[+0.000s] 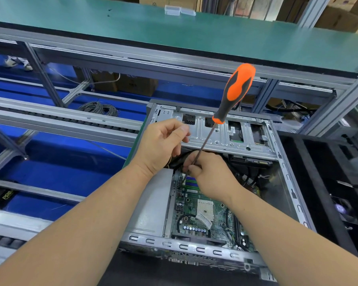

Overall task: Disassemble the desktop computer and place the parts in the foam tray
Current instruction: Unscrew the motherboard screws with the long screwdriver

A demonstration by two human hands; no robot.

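Observation:
An open desktop computer case (pixel 285 166) lies flat with its green motherboard (pixel 203 215) exposed. A grey power supply (pixel 151 205) fills its left side, and a silver drive cage (pixel 221 133) spans the far end. A long screwdriver (pixel 234 91) with an orange and black handle stands tilted, tip down near the motherboard's far left corner. My right hand (pixel 211 178) pinches its metal shaft low down. My left hand (pixel 163 143) hovers just above and left, fingers curled, over black cables; whether it holds them is unclear. The black foam tray (pixel 318 182) sits right of the case.
A green-topped shelf (pixel 174 32) on an aluminium frame crosses overhead at the back. Left of the case run conveyor rails (pixel 60 120) over a blue floor, with a coil of grey cable (pixel 99 108). Cardboard boxes stand behind.

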